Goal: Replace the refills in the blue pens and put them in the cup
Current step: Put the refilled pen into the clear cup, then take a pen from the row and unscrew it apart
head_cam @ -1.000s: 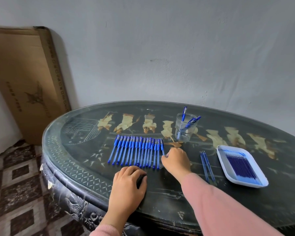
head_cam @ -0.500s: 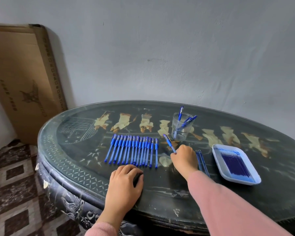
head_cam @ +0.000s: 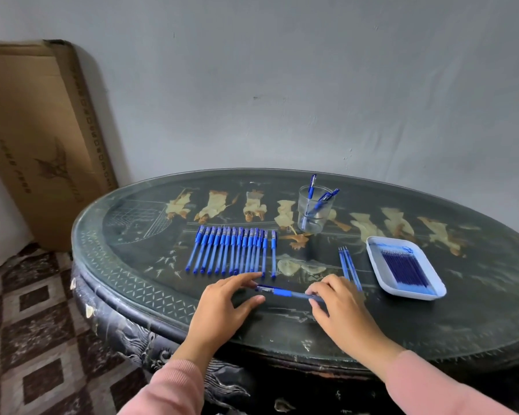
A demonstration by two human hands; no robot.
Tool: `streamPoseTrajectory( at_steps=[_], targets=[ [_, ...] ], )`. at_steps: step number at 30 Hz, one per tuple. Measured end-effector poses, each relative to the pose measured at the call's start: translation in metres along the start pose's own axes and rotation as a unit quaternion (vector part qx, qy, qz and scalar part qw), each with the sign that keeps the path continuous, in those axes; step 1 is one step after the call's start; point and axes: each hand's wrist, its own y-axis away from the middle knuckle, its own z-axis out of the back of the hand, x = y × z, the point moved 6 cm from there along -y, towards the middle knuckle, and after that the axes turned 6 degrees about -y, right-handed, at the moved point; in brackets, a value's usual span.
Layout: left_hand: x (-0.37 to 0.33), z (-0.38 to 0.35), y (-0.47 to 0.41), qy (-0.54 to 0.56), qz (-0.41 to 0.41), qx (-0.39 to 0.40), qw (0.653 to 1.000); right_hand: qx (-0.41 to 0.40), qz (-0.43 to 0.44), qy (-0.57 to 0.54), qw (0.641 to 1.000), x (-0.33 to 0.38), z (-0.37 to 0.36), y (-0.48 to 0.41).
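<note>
Pen (head_cam: pixel 282 292) | out of row (head_cam: pixel 231 253), level | right hand (head_cam: pixel 342 304) pinches it | left hand (head_cam: pixel 222 304) arrived, fingers apart

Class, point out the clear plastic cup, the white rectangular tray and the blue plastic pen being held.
Clear plastic cup (head_cam: pixel 312 223): head view, lower front wall.
White rectangular tray (head_cam: pixel 378 245): head view, bare far-left corner.
Blue plastic pen (head_cam: pixel 282 292): head view, its blue grip.
</note>
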Motion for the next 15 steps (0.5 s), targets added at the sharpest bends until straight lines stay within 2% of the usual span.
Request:
streamPoseTrajectory(
  at_steps=[5, 12, 15],
  targets=[
    [0.0, 0.0, -0.002, -0.014, -0.001, -0.003, 1.0, -0.002, 0.023, -0.02, 1.0, 0.008, -0.011, 0.001],
    [0.0, -0.001, -0.004, -0.011, -0.004, -0.004, 1.0, 0.046, -0.072, -0.131, 0.988, 0.022, -0.034, -0.012],
    [0.001, -0.002, -0.004, -0.031, -0.001, -0.005, 1.0, 0.025, -0.086, -0.162, 0.983, 0.023, -0.039, -0.014]
  ],
)
